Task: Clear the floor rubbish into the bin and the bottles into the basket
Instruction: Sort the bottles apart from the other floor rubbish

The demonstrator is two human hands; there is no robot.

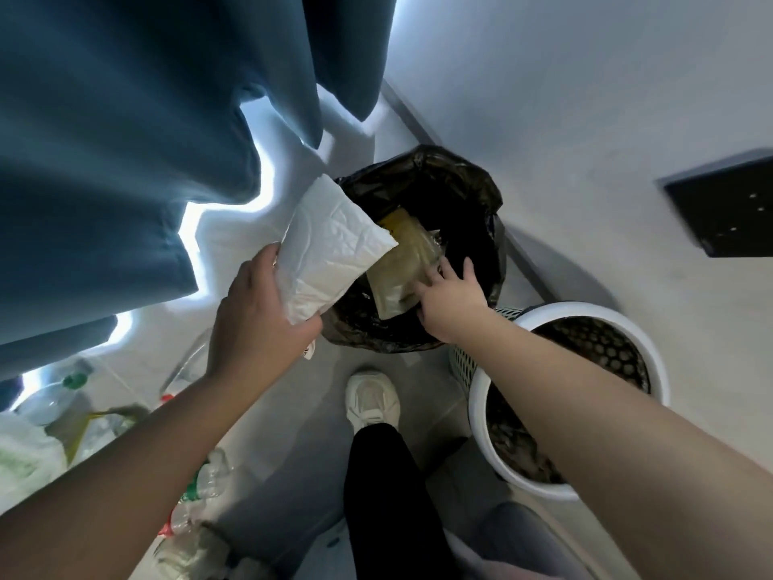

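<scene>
A bin lined with a black bag point(481, 194) stands on the floor ahead of me. My left hand point(259, 311) grips a crumpled white paper wrapper point(330, 249), holding it over the bin's left rim. My right hand point(451, 299) reaches into the bin with fingers spread, touching a yellowish clear plastic packet point(401, 265) that lies inside. To the right stands a white perforated basket point(573, 316). Clear plastic bottles point(205, 479) lie on the floor at lower left.
Blue curtains point(125, 161) hang at the left, bright light under their hem. More bottles and plastic bags point(50, 416) are piled at the far left. My white shoe point(372, 399) and black trouser leg are just before the bin. A dark wall panel point(728, 203) is on the right.
</scene>
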